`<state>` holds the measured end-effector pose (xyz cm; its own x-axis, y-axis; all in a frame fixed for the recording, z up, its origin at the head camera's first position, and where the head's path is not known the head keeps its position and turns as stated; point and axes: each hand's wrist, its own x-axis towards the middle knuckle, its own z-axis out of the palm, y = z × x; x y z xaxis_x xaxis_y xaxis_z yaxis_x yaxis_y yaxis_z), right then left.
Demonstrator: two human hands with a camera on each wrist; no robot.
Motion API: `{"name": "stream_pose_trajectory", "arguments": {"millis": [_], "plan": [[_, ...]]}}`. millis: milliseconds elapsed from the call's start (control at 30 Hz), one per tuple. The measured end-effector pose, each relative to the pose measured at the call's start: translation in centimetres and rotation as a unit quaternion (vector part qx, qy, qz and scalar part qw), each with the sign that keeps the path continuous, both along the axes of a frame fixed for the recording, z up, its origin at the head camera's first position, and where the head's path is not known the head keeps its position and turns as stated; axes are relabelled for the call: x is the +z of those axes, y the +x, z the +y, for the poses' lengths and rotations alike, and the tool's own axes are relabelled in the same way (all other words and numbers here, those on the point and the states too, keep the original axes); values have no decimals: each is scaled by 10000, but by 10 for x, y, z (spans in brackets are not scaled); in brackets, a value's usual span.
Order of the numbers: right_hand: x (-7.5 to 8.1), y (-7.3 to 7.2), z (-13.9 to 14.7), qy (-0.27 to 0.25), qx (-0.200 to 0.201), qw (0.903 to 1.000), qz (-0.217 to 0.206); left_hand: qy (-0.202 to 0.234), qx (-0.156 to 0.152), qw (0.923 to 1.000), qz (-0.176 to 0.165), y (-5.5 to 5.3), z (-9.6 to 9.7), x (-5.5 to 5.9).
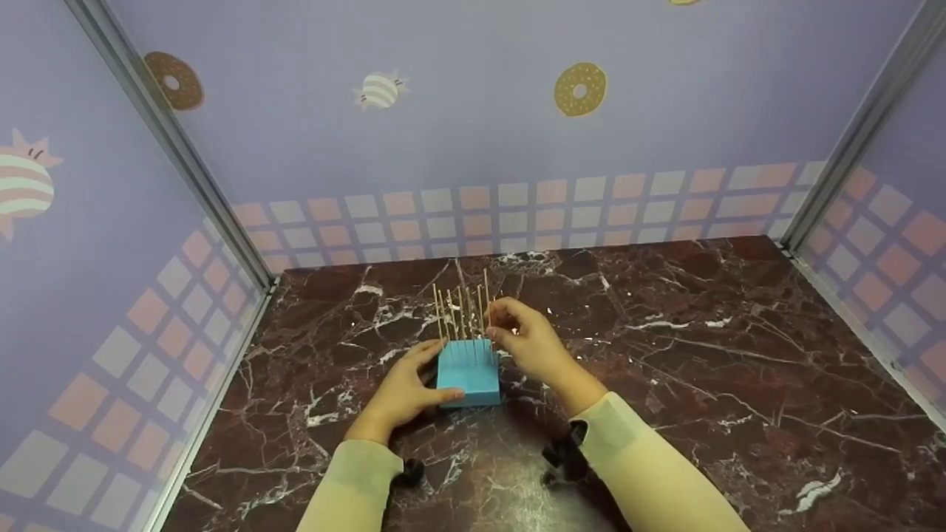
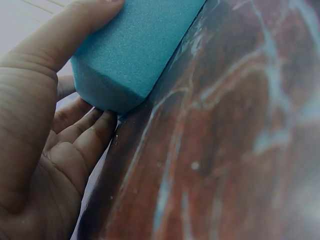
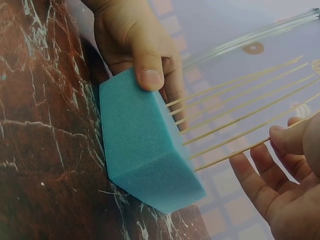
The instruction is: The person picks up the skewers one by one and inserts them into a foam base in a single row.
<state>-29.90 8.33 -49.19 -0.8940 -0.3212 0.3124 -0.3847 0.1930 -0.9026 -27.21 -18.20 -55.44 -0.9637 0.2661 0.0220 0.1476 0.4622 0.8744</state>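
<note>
A light blue foam block sits on the marbled tabletop with several thin wooden skewers standing up out of its top. My left hand grips the block from its left side, the thumb lying over the front top edge. In the left wrist view the fingers of that hand reach round the block's far side, low by the tabletop. At the block's right, my right hand pinches the rightmost skewer between thumb and fingers, above where it enters the foam.
Dark red, white-veined marbled tabletop surrounds the block. A purple patterned wall rises behind it, and side panels with metal-framed corners stand left and right. Both wrists wear small black devices.
</note>
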Motion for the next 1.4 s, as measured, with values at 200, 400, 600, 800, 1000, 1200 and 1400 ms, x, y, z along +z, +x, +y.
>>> {"name": "stream_pose_trajectory", "arguments": {"millis": [200, 400, 600, 800, 1000, 1200, 1400], "plan": [[-1, -1, 0, -45, 40, 9999, -147, -43, -32, 10000, 36, 0, -1, 0], [-2, -2, 0, -28, 126, 9998, -128, 57, -15, 10000, 54, -1, 0, -1], [-2, -3, 0, -30, 216, 9997, -128, 138, -13, 9999, 32, -1, 1, 0], [-2, -2, 0, 34, 193, 9998, -101, 138, -38, 9999, 55, -2, 1, 0], [-1, -1, 1, 131, 178, 9997, -135, 49, 15, 10000, 66, -1, 1, 0], [0, -1, 2, 223, 247, 9992, -240, 47, 70, 10000, -11, 0, 1, 0], [-1, -1, 3, 527, 225, 9984, -6, 248, 34, 9997, -51, 0, 2, 0]]}}
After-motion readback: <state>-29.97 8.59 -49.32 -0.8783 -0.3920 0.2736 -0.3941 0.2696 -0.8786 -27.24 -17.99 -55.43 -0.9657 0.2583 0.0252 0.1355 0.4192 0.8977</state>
